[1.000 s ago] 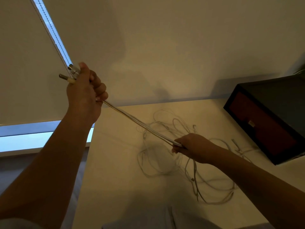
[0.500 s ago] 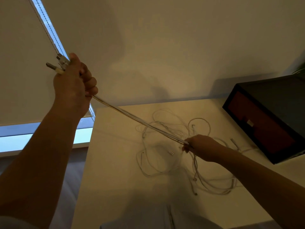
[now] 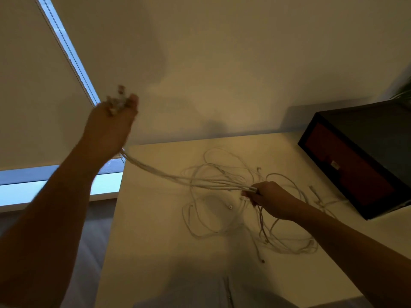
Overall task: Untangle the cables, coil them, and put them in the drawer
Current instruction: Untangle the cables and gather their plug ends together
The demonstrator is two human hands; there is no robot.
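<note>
left hand (image 3: 109, 127) raised, clenching plug ends, cables (image 3: 169, 175) sagging down to right hand (image 3: 272, 200) pinching bundle, tangle on table (image 3: 155, 241) beneath, drawer (image 3: 347, 170) right

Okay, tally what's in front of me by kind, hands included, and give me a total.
Hands: 2, left hand and right hand, both holding the cable tangle
Cable tangle: 1, white, single cables too snarled to count
Drawer box: 1, dark with a red front
Table: 1
Total: 5
</note>
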